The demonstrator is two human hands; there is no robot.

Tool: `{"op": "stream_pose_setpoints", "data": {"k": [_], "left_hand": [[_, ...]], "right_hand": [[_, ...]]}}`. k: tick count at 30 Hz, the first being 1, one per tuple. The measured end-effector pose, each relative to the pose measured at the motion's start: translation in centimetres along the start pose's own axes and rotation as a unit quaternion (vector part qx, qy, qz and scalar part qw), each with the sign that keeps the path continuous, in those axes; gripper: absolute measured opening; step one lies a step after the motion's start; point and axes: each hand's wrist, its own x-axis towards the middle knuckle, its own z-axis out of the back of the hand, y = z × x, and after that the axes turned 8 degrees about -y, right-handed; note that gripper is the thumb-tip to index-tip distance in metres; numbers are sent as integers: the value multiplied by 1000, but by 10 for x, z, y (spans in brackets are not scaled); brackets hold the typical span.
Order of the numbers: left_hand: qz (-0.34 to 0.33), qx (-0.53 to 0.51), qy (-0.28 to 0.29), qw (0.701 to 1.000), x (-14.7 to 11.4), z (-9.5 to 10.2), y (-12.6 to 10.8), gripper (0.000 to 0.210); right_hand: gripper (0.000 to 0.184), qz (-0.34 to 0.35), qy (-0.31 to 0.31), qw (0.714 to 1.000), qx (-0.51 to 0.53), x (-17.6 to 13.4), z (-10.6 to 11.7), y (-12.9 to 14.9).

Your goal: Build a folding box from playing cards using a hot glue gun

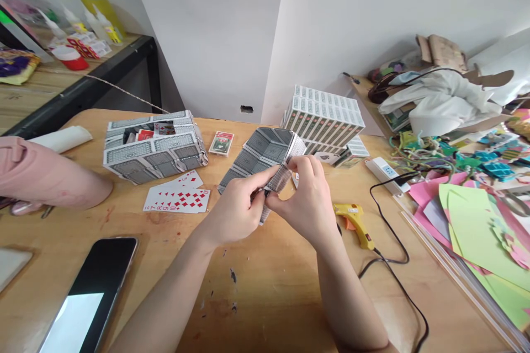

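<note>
A boxy structure made of grey-backed playing cards (265, 149) is held up, tilted, over the middle of the table. My left hand (242, 204) grips its near edge, thumb and fingers closed on the cards. My right hand (306, 196) is closed on the near right corner, its thumb meeting the left thumb. What lies between the thumbs is hidden. To the left stands a card-built box (155, 149) with an opening on top and cards inside. Face-up diamond cards (178, 196) lie fanned in front of it. A small card pack (221, 143) is beside it.
Stacked card packs (325, 116) stand behind my right hand. A yellow glue gun (354, 223) with a black cord lies to the right, near a white power strip (387, 174). Coloured paper (476, 226) covers the right side. A phone (91, 292) and a pink cylinder (58, 174) are on the left.
</note>
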Motion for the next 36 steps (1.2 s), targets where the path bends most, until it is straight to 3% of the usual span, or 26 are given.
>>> {"op": "stream_pose_setpoints", "data": {"k": [10, 13, 19, 21, 23, 26, 28, 29, 31, 33, 36], "left_hand": [[19, -71, -1, 997, 0, 1, -3, 56], [42, -134, 26, 990, 2, 3, -2, 54], [94, -177, 2, 980, 8, 7, 9, 48], [115, -214, -2, 970, 10, 11, 12, 49], [129, -255, -9, 958, 11, 15, 13, 53], [133, -298, -12, 945, 10, 19, 13, 59], [125, -301, -19, 945, 9, 19, 11, 61], [119, -296, -27, 947, 9, 19, 11, 62], [110, -283, -48, 952, 8, 17, 11, 62], [104, -278, -59, 953, 6, 16, 13, 61], [90, -246, -34, 965, 0, 18, 20, 54]], "right_hand": [[37, 0, 6, 1000, 17, 0, 1, 1], [40, -2, 28, 999, 29, 0, 5, 1], [46, 6, 84, 992, 98, 3, 17, -8], [46, -9, 77, 986, 147, 6, 18, -15], [49, -62, 31, 973, 218, 10, 15, -24], [55, -216, -58, 919, 325, 16, -1, -42], [53, -312, -50, 854, 413, 19, -16, -54], [52, -348, -15, 821, 452, 19, -23, -58], [52, -402, 36, 746, 529, 18, -34, -63], [47, -433, 35, 691, 577, 15, -40, -65], [35, -453, 17, 655, 604, 5, -42, -68]]}}
